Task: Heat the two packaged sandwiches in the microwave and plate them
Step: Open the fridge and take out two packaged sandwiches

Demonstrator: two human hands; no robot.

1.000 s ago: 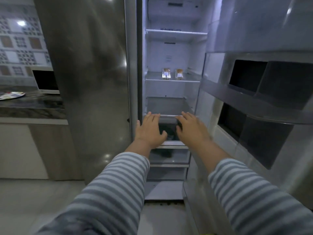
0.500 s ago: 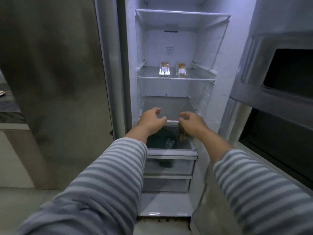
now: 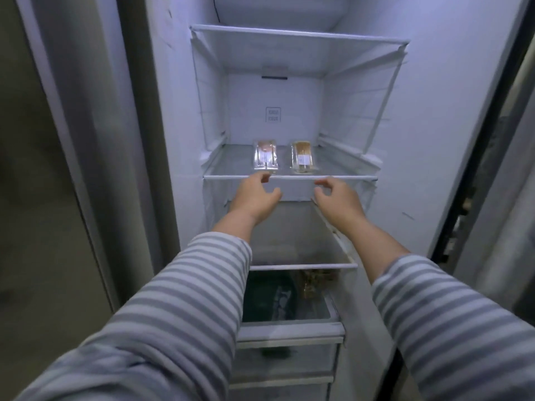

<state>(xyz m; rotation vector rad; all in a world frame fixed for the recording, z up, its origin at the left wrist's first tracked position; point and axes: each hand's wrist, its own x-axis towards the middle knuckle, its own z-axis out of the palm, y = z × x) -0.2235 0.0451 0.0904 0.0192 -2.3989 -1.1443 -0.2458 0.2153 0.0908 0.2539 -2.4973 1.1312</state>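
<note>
Pretty much at the very start here. Both sandwiches are sitting in the open fridge point(image 3: 405, 140), on the glass shelf point(image 3: 231, 166) in the middle, so nothing's been heated or plated yet. No microwave or plate in view. All that's left: grab both, microwave them, plate them.

The left sandwich point(image 3: 265, 157) is at about 12 o'clock from the left hand point(image 3: 256, 195), just beyond the fingertips, which are right at the shelf's front edge. Can't tell if they touch the pack. The right sandwich point(image 3: 302, 159) sits beside the first, at roughly 11 o'clock from the right hand point(image 3: 337, 199), not touched.

Both hands have a loose, half-curled grip holding nothing, fingers bent like they're about to close on the packs.

The packs look like clear, stiff plastic boxes, long and narrow, each with a small white label. The left one shows pinkish filling, the right one brown bread. Shiny plastic, so I'd guess a bit slippery. The shelf is smooth glass with a white trim. Lower down there's a clear drawer point(image 3: 289, 328) with dark stuff inside.
</note>
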